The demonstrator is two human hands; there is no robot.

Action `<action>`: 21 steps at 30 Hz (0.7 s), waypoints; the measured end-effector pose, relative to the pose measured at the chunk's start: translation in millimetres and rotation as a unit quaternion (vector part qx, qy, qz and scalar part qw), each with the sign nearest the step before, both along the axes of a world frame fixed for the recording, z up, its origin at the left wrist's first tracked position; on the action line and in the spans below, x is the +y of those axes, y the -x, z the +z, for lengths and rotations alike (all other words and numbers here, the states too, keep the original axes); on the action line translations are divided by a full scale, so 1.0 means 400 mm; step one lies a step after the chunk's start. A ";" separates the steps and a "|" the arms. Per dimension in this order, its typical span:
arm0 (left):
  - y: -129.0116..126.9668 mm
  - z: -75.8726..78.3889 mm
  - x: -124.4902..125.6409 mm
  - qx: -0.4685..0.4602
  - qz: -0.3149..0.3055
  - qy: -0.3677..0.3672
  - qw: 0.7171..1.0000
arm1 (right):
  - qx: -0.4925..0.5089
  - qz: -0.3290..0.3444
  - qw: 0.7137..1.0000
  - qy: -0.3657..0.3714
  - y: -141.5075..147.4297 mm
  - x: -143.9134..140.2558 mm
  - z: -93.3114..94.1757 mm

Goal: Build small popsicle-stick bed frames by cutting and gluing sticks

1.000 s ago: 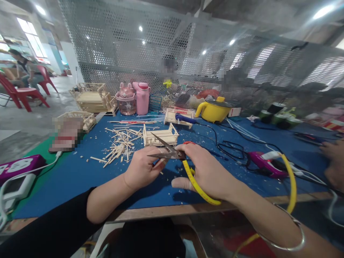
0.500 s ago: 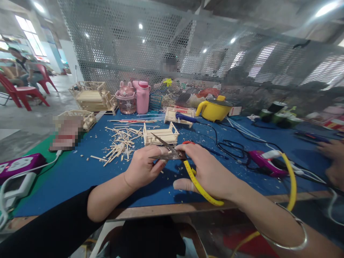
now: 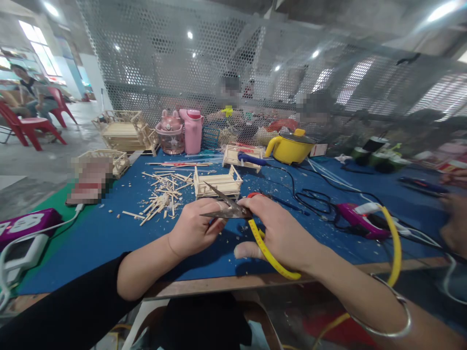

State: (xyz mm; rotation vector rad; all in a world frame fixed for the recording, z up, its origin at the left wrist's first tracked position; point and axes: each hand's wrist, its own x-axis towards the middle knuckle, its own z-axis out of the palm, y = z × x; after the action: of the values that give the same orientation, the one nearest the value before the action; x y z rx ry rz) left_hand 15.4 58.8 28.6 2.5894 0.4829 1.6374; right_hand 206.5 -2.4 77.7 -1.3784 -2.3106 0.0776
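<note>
My right hand (image 3: 288, 233) grips a pair of scissors (image 3: 235, 212), whose dark blades stand apart and point left. One scissor handle is covered in yellow with small print, and a bit of red shows by the index finger. Closed in a pinch, my left hand (image 3: 195, 226) lies right at the blades; whatever its fingers hold is hidden. White wrapping covers my right thumb tip. Just beyond the blades stands a small wooden frame shaped like a bed (image 3: 218, 183). Left of it lies a loose pile of short wooden sticks (image 3: 164, 197).
More stick frames (image 3: 124, 133) are stacked at the back left. A pink bottle (image 3: 193, 131), a yellow pot (image 3: 292, 148) and a blue glue gun (image 3: 251, 159) stand or lie behind. Cables run to a purple power strip (image 3: 359, 221). A co-worker's blurred hand (image 3: 456, 218) is at far right.
Both my hands and the scissors keep nearly the same place, with the blades still apart. At far right the co-worker's hand has shifted.
</note>
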 end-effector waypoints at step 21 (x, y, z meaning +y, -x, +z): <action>-0.019 -0.009 -0.024 0.058 0.030 0.051 0.997 | -0.049 -0.041 0.997 0.043 -0.063 -0.007 -0.038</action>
State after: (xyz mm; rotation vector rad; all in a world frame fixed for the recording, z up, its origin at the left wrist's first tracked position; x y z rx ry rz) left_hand 23.2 49.4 25.0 2.6281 0.6402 1.4433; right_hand 231.7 -5.2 62.4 -1.5507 -2.3516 0.0849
